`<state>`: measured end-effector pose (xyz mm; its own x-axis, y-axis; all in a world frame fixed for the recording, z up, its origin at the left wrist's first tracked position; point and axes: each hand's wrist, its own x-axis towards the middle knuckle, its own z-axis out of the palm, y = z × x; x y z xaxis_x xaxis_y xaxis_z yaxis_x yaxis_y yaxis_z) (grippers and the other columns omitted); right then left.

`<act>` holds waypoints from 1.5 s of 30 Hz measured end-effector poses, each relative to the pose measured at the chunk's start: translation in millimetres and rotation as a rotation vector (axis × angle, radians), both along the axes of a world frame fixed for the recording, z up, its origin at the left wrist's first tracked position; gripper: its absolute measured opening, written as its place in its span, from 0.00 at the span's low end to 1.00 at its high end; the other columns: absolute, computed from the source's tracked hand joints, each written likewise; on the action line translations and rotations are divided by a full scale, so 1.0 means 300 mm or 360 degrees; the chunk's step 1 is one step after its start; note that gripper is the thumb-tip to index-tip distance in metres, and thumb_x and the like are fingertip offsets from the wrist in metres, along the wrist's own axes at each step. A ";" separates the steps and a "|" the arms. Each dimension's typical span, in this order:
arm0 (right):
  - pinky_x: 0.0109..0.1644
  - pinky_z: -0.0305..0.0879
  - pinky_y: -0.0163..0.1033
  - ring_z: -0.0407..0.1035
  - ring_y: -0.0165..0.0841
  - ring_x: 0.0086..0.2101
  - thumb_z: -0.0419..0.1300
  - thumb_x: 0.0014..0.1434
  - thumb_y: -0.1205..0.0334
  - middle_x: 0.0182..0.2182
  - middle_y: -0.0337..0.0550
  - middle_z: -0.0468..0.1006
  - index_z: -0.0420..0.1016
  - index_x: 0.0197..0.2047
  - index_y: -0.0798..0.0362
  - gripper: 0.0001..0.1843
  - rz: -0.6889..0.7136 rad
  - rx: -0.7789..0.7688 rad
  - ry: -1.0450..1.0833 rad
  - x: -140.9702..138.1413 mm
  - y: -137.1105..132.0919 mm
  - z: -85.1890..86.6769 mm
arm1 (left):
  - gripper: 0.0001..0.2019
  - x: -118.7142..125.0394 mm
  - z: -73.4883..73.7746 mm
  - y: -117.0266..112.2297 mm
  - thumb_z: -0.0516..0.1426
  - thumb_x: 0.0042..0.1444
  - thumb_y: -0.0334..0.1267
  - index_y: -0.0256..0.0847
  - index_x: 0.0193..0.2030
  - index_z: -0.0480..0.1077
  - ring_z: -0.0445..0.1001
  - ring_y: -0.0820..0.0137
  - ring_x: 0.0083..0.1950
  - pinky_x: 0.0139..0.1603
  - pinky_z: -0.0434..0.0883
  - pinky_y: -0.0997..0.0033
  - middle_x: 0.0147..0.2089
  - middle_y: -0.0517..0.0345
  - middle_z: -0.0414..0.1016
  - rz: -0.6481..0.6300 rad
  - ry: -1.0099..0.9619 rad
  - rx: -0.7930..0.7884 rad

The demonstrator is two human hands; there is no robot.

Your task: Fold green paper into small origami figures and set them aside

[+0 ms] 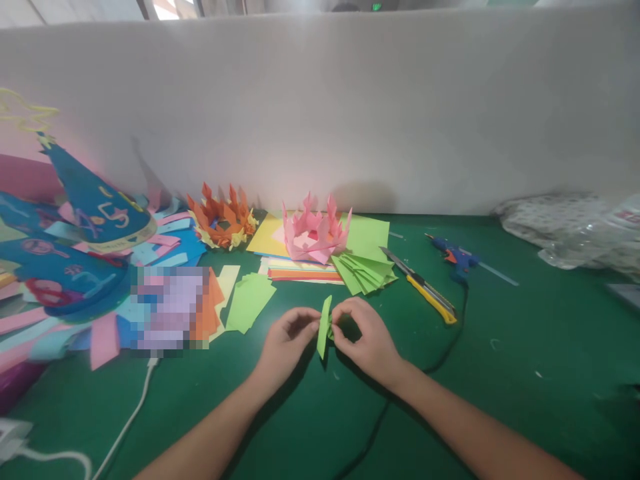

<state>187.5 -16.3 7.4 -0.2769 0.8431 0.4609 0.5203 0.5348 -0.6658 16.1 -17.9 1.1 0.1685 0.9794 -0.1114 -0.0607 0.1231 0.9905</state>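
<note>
Left fingers [309,325] and right fingers [343,315] both pinched the folded paper [324,332] from opposite sides (equally near), its long axis crossing between them, perhaps slightly tilted.

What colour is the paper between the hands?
Light green; the paper shows best in the head view.

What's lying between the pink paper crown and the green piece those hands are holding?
The head view shows colored paper sheets just in front of the pink crown, then green tabletop up to the folded green piece.
</note>
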 end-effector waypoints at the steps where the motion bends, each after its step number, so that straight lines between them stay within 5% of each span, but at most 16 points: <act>1: 0.38 0.61 0.39 0.64 0.33 0.33 0.54 0.50 0.76 0.29 0.39 0.70 0.65 0.34 0.51 0.10 0.0029 0.0021 -0.0027 0.002 0.001 0.000 | 0.12 -0.002 -0.003 0.003 0.62 0.47 0.42 0.37 0.36 0.72 0.72 0.71 0.38 0.42 0.70 0.71 0.36 0.56 0.75 0.0003 -0.0021 -0.0025; 12: 0.41 0.61 0.42 0.66 0.34 0.34 0.54 0.55 0.74 0.31 0.40 0.76 0.72 0.39 0.49 0.12 0.0210 0.0159 -0.0025 -0.002 0.008 0.009 | 0.11 -0.005 0.018 0.007 0.64 0.44 0.38 0.37 0.32 0.69 0.69 0.76 0.32 0.34 0.68 0.78 0.30 0.61 0.71 -0.0031 -0.0078 -0.0044; 20: 0.42 0.59 0.43 0.65 0.34 0.35 0.53 0.57 0.71 0.30 0.41 0.76 0.73 0.37 0.49 0.10 0.0233 0.0183 -0.0154 0.000 0.012 0.008 | 0.09 -0.026 -0.009 0.010 0.61 0.47 0.40 0.37 0.33 0.74 0.71 0.71 0.30 0.33 0.68 0.73 0.30 0.56 0.75 -0.0066 0.0411 0.0057; 28: 0.41 0.60 0.43 0.66 0.33 0.35 0.52 0.59 0.70 0.31 0.41 0.76 0.73 0.37 0.50 0.09 0.0252 0.0196 -0.0154 -0.004 0.009 0.008 | 0.06 -0.032 -0.001 0.012 0.55 0.55 0.37 0.40 0.32 0.71 0.70 0.70 0.36 0.38 0.66 0.73 0.33 0.57 0.74 -0.0144 0.0697 0.0437; 39: 0.43 0.61 0.44 0.66 0.34 0.35 0.53 0.58 0.71 0.31 0.41 0.75 0.73 0.37 0.48 0.11 0.0183 0.0178 -0.0090 0.002 0.009 0.014 | 0.11 -0.023 0.006 0.011 0.61 0.49 0.40 0.36 0.37 0.73 0.73 0.70 0.34 0.38 0.71 0.71 0.34 0.53 0.76 -0.0160 0.0304 0.0114; 45: 0.43 0.59 0.43 0.65 0.34 0.36 0.53 0.57 0.70 0.31 0.41 0.75 0.73 0.37 0.49 0.10 0.0240 0.0185 -0.0214 0.006 0.014 -0.003 | 0.09 -0.039 -0.005 0.017 0.61 0.47 0.40 0.38 0.34 0.76 0.75 0.68 0.32 0.36 0.72 0.70 0.32 0.54 0.79 -0.0136 0.0537 0.0185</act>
<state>189.2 -12.0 6.6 -0.4614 0.7309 0.5029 0.5086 0.6824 -0.5251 4.5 -12.9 -0.4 0.2230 0.9727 -0.0634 0.2778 -0.0011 0.9606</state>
